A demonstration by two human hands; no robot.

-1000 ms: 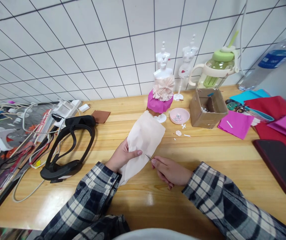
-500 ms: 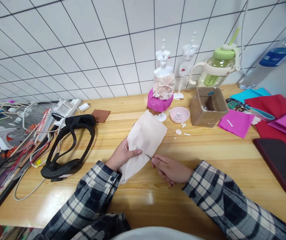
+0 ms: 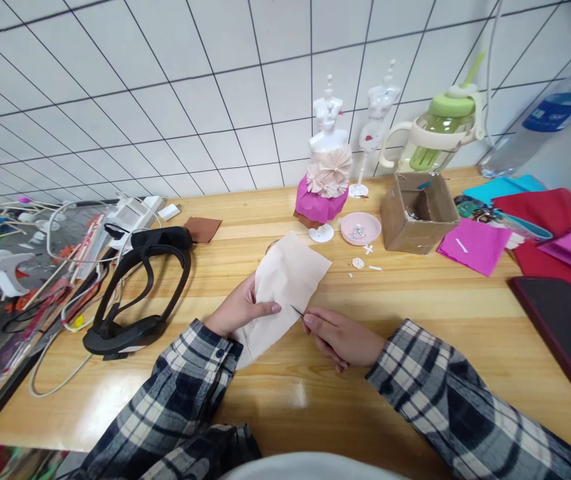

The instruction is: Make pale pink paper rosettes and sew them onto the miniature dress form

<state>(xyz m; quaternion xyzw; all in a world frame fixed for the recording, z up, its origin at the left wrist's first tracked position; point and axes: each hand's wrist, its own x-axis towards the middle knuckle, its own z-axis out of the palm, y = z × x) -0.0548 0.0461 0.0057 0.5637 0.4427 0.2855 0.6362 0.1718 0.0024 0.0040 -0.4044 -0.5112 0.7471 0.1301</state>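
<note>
A pale cream sheet (image 3: 290,270) is gripped by my left hand (image 3: 242,307), thumb on top and fingers hidden beneath it. My right hand (image 3: 340,337) is closed around a small tool with a thin dark tip (image 3: 296,311), whose handle is hidden in the fingers. That tip lies over the right edge of the sheet, pointing toward my left thumb. Behind the sheet stands a small white dress form (image 3: 328,137) with a cream pleated top and a magenta skirt (image 3: 320,203).
Beyond my hands are a pink dish (image 3: 360,229), a cardboard box (image 3: 418,213), a second form (image 3: 380,110) and a green-lidded jug (image 3: 438,127). Coloured sheets (image 3: 475,245) and a phone (image 3: 560,327) lie right; a black strapped headset (image 3: 165,287) and a cluttered tray (image 3: 5,387) are left.
The sheet's upper end has dropped slightly toward me, showing more of the dress form's base. My left hand has shifted a little left; my right hand is nearly still.
</note>
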